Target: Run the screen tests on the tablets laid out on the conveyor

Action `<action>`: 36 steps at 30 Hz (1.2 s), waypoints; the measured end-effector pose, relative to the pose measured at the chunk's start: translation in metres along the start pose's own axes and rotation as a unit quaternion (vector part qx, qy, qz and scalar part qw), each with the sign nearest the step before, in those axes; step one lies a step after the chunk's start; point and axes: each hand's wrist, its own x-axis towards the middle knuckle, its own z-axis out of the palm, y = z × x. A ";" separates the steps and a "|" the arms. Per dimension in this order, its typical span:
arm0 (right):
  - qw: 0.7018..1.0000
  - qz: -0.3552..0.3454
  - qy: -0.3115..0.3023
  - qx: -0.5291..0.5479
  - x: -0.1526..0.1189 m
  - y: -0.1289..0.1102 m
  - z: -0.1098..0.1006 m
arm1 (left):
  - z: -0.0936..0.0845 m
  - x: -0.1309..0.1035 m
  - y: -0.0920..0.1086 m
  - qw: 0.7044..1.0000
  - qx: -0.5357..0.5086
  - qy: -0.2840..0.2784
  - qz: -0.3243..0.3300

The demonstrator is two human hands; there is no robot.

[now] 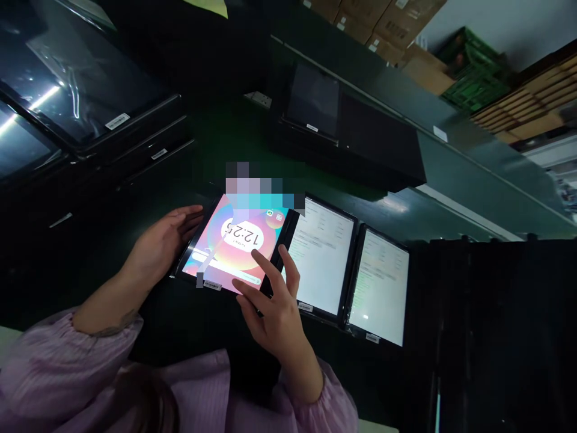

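In front of me lies a tablet [234, 255] with a bright pink and orange home screen, its clock upside down from my side. Part of the picture at its top is blurred into blocks. My left hand [164, 240] rests along the tablet's left edge with its fingers stretched out. Over the lower right of the screen, my right hand [274, 297] spreads its fingers, the tips at or just above the glass. To the right lie a second tablet [322, 258] and a third tablet [381, 282], both showing white pages of text.
Dark-screened tablets [112, 78] are stacked at the left. Another dark tablet [313, 99] lies on a long black block [378, 138] at the back. Cardboard boxes [383, 24] and a green crate [473, 66] stand beyond the dark green table [225, 132].
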 end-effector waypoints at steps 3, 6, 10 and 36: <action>1.000 0.003 -0.004 -0.020 0.004 0.006 -0.005 | 0.001 -0.001 0.000 1.000 0.011 -0.007 0.000; 0.997 0.035 0.000 -0.064 0.020 0.024 -0.014 | 0.003 -0.004 0.001 0.999 0.036 0.009 -0.015; 0.994 0.048 -0.017 -0.096 0.059 0.059 -0.015 | 0.005 -0.004 0.000 0.997 0.070 0.038 -0.010; 0.995 0.051 -0.057 -0.071 0.062 0.054 -0.004 | 0.000 -0.004 0.004 0.997 0.063 0.027 -0.023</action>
